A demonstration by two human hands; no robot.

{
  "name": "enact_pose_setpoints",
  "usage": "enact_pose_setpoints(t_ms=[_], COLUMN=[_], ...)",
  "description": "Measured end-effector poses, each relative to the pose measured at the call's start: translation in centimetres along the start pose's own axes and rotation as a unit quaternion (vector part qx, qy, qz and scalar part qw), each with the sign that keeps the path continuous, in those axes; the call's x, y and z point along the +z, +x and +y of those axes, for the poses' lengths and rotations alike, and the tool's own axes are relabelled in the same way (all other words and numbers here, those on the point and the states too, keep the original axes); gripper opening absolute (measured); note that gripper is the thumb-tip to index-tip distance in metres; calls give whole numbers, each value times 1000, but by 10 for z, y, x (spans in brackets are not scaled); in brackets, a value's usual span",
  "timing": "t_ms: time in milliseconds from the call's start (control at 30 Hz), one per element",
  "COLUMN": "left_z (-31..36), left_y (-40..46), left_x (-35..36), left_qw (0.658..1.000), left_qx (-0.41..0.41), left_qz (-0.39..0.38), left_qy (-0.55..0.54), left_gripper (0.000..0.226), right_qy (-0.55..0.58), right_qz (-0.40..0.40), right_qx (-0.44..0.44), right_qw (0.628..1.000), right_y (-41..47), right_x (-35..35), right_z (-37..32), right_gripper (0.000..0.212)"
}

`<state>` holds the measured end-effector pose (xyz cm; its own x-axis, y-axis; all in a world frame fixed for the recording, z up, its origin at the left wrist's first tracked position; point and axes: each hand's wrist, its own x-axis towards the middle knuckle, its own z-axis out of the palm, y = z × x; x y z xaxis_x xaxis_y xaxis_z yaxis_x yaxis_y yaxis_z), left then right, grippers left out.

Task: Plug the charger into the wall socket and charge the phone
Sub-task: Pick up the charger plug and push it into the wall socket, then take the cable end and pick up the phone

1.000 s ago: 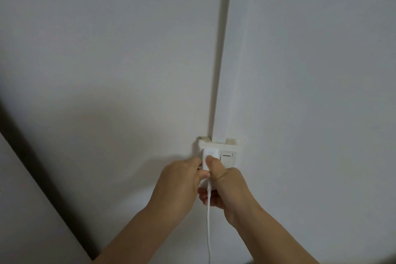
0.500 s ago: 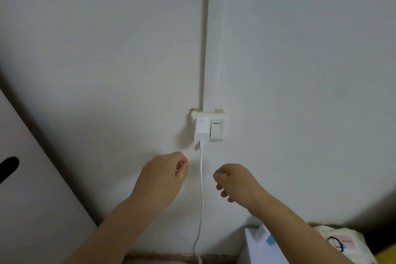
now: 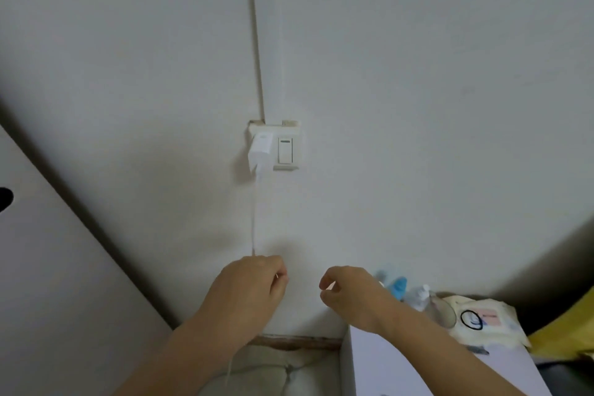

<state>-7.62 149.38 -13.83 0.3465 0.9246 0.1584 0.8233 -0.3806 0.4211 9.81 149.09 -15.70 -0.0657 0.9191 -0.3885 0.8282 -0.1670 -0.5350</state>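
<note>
A white charger [image 3: 260, 151] sits plugged into the left half of the wall socket plate [image 3: 290, 129], beside a rocker switch [image 3: 285, 150]. Its thin white cable [image 3: 254, 219] hangs straight down the wall and passes behind my left hand [image 3: 250, 286], then shows again below my wrist. That hand's fingers are curled; whether they hold the cable is hidden. My right hand [image 3: 348, 294] hovers a little to the right, loosely curled with thumb and finger apart, holding nothing. Both hands are well below the charger. No phone is in view.
A conduit [image 3: 255, 42] runs up the wall from the socket. At lower right a white cabinet top [image 3: 418, 370] carries small bottles [image 3: 424, 296] and a wipes pack with a black hair band [image 3: 472, 320]. A pale panel [image 3: 48, 267] leans at left; a cushion [image 3: 266, 373] lies below.
Both hands let go of the charger and dropped down away from the socket. The charger stays in the socket. My left hand now covers the hanging cable.
</note>
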Motion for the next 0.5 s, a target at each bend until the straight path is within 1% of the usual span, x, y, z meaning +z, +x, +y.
enact_pose_setpoints(t_ms=[133, 267, 367, 433, 500], left_z=[16, 15, 10, 6, -3], left_y=[-7, -11, -14, -14, -11], left_x=[46, 98, 129, 145, 158], left_qw=[998, 990, 983, 981, 978], left_qx=[-32, -71, -93, -91, -85], left_qz=[-51, -110, -134, -147, -157], left_qy=[19, 60, 82, 93, 104], left_gripper=[20, 22, 23, 29, 40], right_qy=[-2, -23, -46, -41, -31], right_qz=[-29, -67, -88, -99, -110], right_qx=[-7, 0, 8, 23, 36], right_qw=[1000, 998, 995, 994, 993], right_y=[-10, -12, -10, -7, -3], right_x=[8, 19, 29, 36, 44], right_z=[40, 82, 105, 119, 131], right_gripper=[30, 29, 29, 29, 28])
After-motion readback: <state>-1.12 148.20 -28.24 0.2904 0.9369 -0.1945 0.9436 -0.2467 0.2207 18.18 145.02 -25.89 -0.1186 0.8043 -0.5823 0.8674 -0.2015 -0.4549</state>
